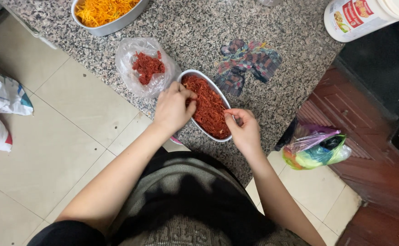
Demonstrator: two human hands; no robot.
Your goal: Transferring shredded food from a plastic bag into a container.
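An oval metal tray filled with red shredded food sits on the granite counter. My left hand rests at the tray's left rim, fingertips pinched on some red shreds. My right hand is at the tray's right rim, fingers curled, thumb and forefinger touching the shreds at the edge. A clear plastic bag holding more red shreds lies just left of the tray.
A second oval tray of orange shreds stands at the counter's far edge. A patterned cloth lies right of the red tray, a white jar at top right. Plastic bags sit on the tiled floor; sacks at left.
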